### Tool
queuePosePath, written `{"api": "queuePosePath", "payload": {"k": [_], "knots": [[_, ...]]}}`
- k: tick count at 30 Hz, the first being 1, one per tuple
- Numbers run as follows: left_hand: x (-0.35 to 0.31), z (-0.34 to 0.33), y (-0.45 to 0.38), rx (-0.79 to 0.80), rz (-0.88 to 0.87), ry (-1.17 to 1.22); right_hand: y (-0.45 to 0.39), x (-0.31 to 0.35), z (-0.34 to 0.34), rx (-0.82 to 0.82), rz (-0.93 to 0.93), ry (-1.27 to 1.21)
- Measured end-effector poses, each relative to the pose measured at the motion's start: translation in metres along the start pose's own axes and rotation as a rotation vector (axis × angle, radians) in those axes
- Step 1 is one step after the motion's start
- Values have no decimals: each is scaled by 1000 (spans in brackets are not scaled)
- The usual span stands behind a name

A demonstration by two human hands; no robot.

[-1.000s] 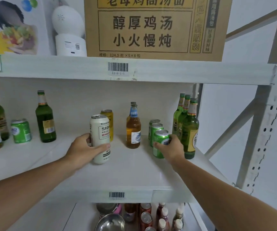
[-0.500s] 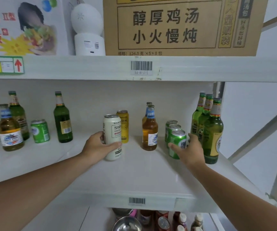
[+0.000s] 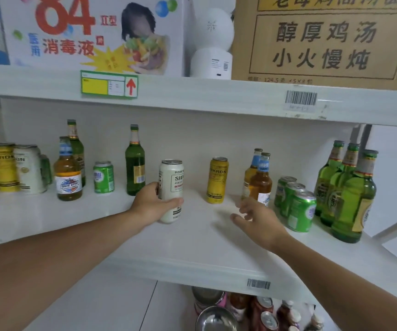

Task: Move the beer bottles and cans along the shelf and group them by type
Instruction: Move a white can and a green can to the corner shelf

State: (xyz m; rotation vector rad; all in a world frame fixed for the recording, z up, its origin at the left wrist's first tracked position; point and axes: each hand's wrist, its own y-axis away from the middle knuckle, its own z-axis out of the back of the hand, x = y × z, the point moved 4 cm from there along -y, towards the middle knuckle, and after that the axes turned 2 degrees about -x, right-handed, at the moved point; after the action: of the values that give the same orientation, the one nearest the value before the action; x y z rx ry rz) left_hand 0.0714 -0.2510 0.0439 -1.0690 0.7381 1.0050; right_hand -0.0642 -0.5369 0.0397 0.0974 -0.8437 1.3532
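White can in L hand; far-left cans blurred.

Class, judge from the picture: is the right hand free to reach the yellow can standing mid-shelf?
Probably yes. The right hand is open and empty, and bare shelf lies between it and the yellow can. The left hand holds the white can off to the side.

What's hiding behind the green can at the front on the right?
Two more green cans stand in a row behind the front green can. It covers their lower parts, so only tops and some side show. Farther back is white wall.
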Motion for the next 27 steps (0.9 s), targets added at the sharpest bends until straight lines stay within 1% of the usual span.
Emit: {"api": "queuePosePath", "payload": {"k": [3, 8, 15, 19, 24, 27], "knots": [[7, 16, -7, 15, -1, -10, -7, 19, -25, 56, 12, 0], [17, 18, -20, 10, 26, 46, -24, 37, -49, 133, 44, 97], [24, -1, -49, -34, 74, 15, -60, 28, -58, 164, 97, 127], [31, -15, -75, -70, 96, 0, -83, 18, -66, 158, 83, 116], [48, -30, -99, -36, 109, -19, -91, 11, -79, 153, 70, 88], [53, -37, -116, -20, 85, -46, -99, 9, -80, 126, 58, 86]]}}
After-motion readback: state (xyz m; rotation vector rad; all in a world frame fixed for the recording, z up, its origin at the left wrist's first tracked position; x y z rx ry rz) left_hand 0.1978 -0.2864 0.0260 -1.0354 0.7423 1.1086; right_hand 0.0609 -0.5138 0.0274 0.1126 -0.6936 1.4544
